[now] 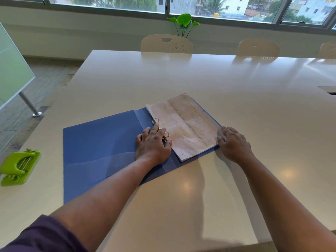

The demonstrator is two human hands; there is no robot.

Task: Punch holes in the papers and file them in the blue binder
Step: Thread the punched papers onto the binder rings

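The blue binder [101, 142] lies open on the table, its left cover flat. A stack of printed papers [185, 124] rests on its right half, threaded onto the two metal rings [156, 121]. My left hand [153, 144] lies over the spine, fingers on the ring mechanism between the two rings. My right hand [233, 142] holds the right edge of the paper stack, thumb against the sheets' edge. The green hole punch [20, 166] sits at the table's left edge, away from both hands.
The beige table [236, 99] stretches far ahead and to the right. Three cream chairs [166, 43] stand along its far side, with a green plant [183, 22] behind them by the window. A glass partition with a metal post [30, 104] stands off the left edge.
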